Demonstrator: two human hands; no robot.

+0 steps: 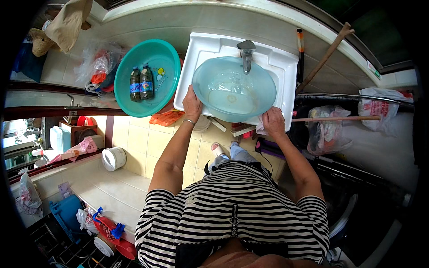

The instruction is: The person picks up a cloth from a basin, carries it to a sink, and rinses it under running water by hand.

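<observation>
A translucent pale blue plastic basin [221, 114] with water in it sits in the white sink [286, 80], under the metal faucet [247, 55]. My left hand [192, 102] is at the basin's lower left side, by the sink's front edge; its fingertips are partly hidden. At the basin's lower right, my right hand [273, 121] holds a pale pink cloth [260, 127], bunched at the front edge of the sink. Whether either hand grips the basin's rim cannot be told.
Left of the sink stands a green plastic basin [119, 83] with two labelled bottles [146, 82] lying in it. A wooden stick [321, 62] leans at the right, near plastic bags [326, 129]. A white bucket [114, 158] lies at the lower left; an orange bag [166, 118] is under the green basin.
</observation>
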